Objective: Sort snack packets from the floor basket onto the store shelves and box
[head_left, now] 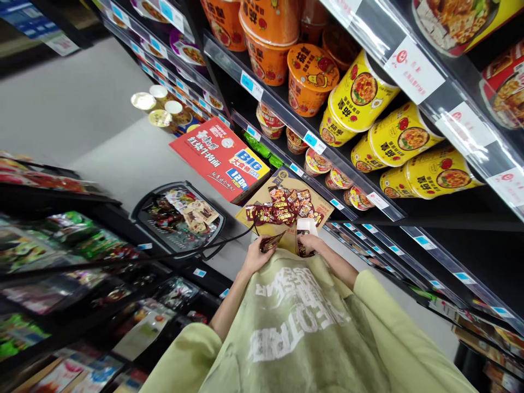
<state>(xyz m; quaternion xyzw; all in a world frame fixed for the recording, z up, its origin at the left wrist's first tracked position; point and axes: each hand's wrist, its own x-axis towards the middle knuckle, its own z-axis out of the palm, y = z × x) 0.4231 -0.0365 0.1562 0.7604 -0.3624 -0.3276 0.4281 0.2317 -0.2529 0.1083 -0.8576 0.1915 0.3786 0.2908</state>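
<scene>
My left hand [258,254] is closed on a dark brown snack packet [273,240], just in front of my shirt. A little to the right, my right hand [310,243] reaches to a small white open box [306,225] with dark packets showing inside. Its fingers are partly hidden by the box, so their grip is unclear. Just beyond both hands, a pile of maroon snack packets [282,210] lies on a tan cardboard box [324,207].
A red noodle carton [221,158] stands beyond the tan box. To the left, a black shopping basket [141,210] holds assorted packets. Shelves with orange noodle tubs [311,76] and yellow noodle tubs [403,139] rise on the right. Bagged snacks [82,234] fill the left rack.
</scene>
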